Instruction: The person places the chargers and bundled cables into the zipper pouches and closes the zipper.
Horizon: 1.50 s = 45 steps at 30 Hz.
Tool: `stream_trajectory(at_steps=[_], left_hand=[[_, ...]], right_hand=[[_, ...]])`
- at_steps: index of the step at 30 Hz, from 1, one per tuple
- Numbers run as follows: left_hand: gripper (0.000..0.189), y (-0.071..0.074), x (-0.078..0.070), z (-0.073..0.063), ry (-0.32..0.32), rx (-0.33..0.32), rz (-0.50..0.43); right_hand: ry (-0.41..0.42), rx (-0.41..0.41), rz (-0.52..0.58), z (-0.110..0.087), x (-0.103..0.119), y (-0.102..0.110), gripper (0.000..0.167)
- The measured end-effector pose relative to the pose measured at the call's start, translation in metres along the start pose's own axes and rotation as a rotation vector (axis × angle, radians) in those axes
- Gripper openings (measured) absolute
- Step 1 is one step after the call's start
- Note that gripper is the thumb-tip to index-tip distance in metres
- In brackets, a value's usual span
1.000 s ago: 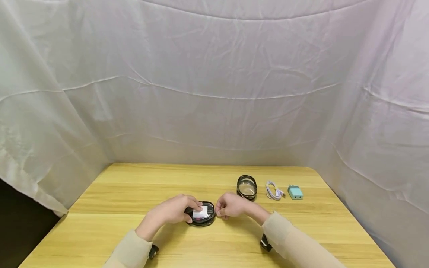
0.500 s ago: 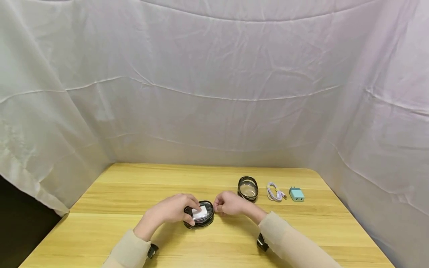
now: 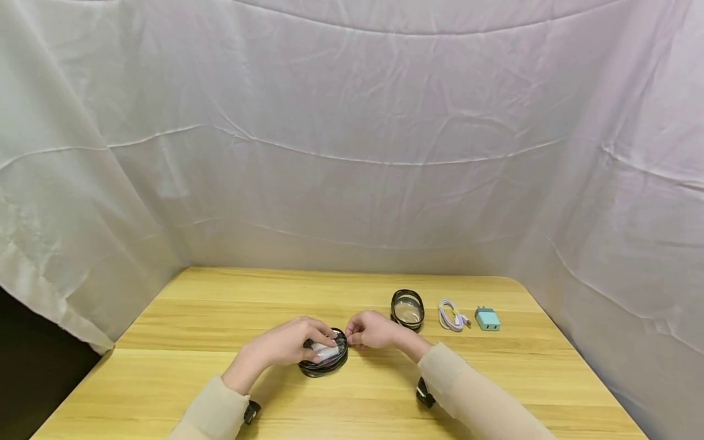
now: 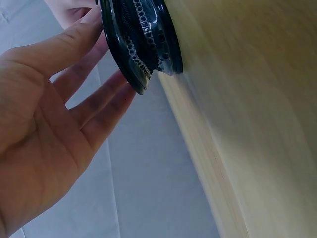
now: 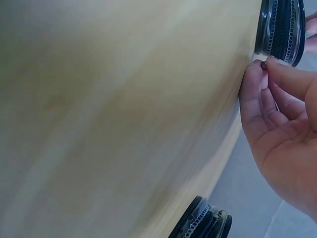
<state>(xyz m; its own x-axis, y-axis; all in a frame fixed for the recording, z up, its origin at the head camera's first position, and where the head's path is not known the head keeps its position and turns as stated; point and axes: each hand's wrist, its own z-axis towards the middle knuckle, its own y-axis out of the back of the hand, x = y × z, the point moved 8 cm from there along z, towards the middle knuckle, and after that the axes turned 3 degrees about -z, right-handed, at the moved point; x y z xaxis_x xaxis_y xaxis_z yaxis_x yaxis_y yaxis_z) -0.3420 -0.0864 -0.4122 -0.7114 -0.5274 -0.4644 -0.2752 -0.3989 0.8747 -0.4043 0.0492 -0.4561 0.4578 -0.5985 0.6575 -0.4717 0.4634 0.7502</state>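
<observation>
A small oval zip pouch [image 3: 342, 349] with a clear top and black edging stands on the table in front of me. Through its top a white item [image 3: 326, 351] shows; its kind is not clear. My left hand [image 3: 294, 343] holds the pouch from the left, thumb on the near side and fingers over the top. In the left wrist view its fingertips touch the pouch's black rim [image 4: 119, 52]. At the pouch's right end my right hand [image 3: 375, 330] pinches a small dark zipper pull [image 5: 264, 65] between thumb and forefinger. Part of the zip is hidden.
Farther back on the right stands a second clear oval pouch [image 3: 407, 310] with black edging. Beside it lie a coiled pale lilac cable [image 3: 452, 316] with a yellow tie and a teal plug charger [image 3: 487, 319]. Pale cloth [image 3: 352, 201] surrounds the wooden table [image 3: 247, 308].
My right hand has moved left and a little away from me along the pouch's right end. The held pouch has shifted slightly left, with my left hand staying on it.
</observation>
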Motion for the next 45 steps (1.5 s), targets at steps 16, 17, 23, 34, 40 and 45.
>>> stream_trajectory(at_steps=[16, 17, 23, 34, 40, 45], left_hand=[[0.034, -0.002, 0.0, -0.001, 0.026, -0.01, 0.034], [0.034, -0.002, 0.0, 0.0, 0.03, -0.011, 0.034], [0.034, -0.003, 0.003, -0.001, 0.066, -0.009, 0.034], [0.033, -0.003, 0.0, -0.002, 0.067, -0.012, 0.018], [0.033, -0.003, 0.002, -0.002, 0.063, -0.019, 0.022], [0.034, -0.003, 0.003, -0.002, 0.045, -0.011, -0.013]], right_hand=[[0.016, 0.005, -0.034, -0.002, -0.001, 0.0, 0.012], [0.017, 0.006, -0.036, -0.002, -0.001, 0.0, 0.013], [0.015, 0.01, -0.053, -0.004, -0.002, 0.001, 0.012], [0.015, 0.023, -0.063, -0.011, 0.001, -0.001, 0.009], [0.0, 0.039, -0.049, -0.018, 0.005, -0.002, 0.009], [0.006, 0.027, -0.06, -0.02, 0.006, -0.003, 0.01]])
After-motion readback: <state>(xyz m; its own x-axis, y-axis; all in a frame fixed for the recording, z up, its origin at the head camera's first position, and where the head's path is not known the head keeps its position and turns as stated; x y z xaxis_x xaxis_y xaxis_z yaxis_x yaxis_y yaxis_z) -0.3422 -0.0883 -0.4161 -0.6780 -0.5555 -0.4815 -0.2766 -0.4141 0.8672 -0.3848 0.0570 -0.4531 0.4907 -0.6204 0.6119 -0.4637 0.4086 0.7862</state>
